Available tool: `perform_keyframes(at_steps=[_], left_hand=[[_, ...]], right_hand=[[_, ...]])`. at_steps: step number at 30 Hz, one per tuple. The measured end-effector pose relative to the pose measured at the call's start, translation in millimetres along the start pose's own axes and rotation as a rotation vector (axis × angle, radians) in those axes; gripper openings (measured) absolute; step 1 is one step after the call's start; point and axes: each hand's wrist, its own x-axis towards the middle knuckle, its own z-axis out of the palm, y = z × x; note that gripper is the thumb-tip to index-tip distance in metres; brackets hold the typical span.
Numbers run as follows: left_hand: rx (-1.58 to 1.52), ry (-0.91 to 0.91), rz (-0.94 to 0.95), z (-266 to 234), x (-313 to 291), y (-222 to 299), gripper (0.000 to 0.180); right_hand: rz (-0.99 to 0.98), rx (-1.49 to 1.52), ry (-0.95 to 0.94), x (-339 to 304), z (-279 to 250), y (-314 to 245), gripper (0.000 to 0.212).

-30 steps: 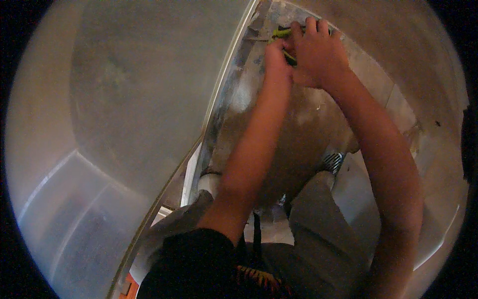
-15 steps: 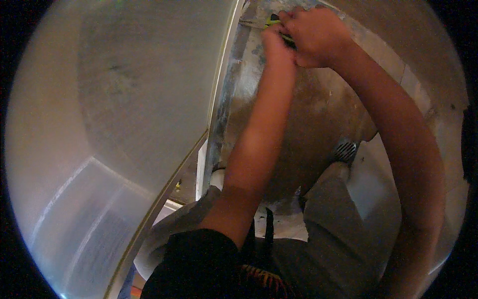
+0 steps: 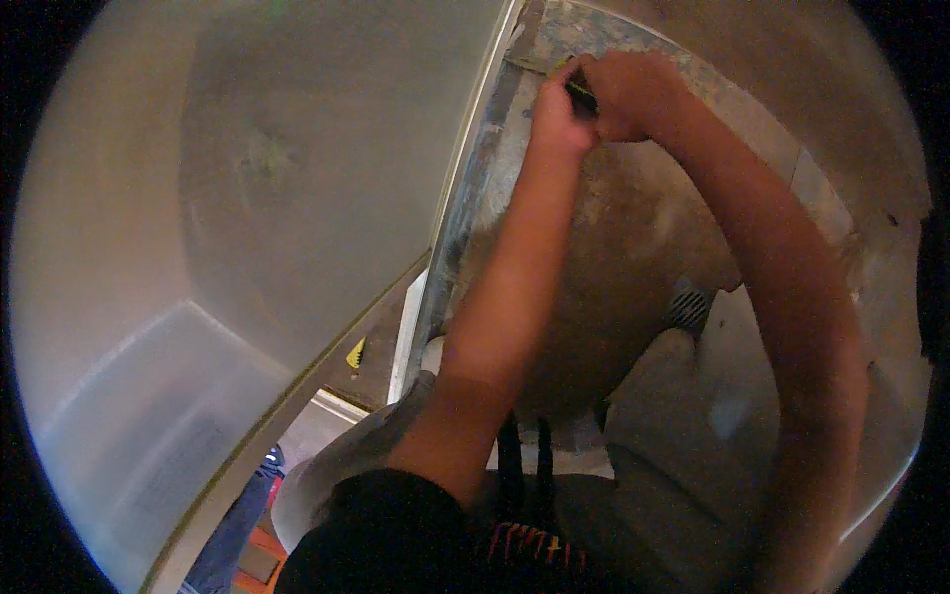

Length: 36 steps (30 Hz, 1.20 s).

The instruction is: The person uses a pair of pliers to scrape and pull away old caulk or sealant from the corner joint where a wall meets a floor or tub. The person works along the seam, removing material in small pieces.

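Both my hands meet at the far end of the stained brown floor (image 3: 643,213), close to the frame of a translucent panel. My left hand (image 3: 562,117) is closed on a small black and yellow-green tool (image 3: 582,96); its exact kind is mostly hidden by my fingers. From the right, my right hand (image 3: 638,94) wraps round the same tool, fingers closed and partly out of sight behind it. The two hands touch or nearly touch.
A large translucent panel (image 3: 327,148) with a pale frame (image 3: 473,114) rises along my left. A slotted drain grate (image 3: 687,305) lies by my right knee. Beyond the frame are a yellow piece (image 3: 356,352), blue cloth (image 3: 230,525) and an orange object (image 3: 260,562).
Both hands appear slightly lower in the picture, still together on the tool, and less of it shows. The view has shifted, bringing more of the blue cloth and orange object into sight.
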Motion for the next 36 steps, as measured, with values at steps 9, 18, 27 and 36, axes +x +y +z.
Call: perform_keyframes(at_steps=[9,18,27,36], left_hand=[[0.264,0.102,-0.251,-63.9,28.2,-22.0,0.03],[1.287,0.073,-0.216,-47.7,13.5,-40.1,0.026],[2.19,-0.639,0.088,-59.5,-163.9,-20.7,0.023],[2.533,-0.657,-0.917,-97.4,-296.0,81.5,0.026]], right_hand=[[0.45,0.357,0.221,-2.9,86.7,-17.1,0.03],[0.342,-0.217,0.459,7.1,125.8,29.3,0.035],[0.185,-0.226,-0.097,14.2,24.4,25.5,0.047],[0.267,-0.172,-0.016,30.2,53.9,29.3,0.043]])
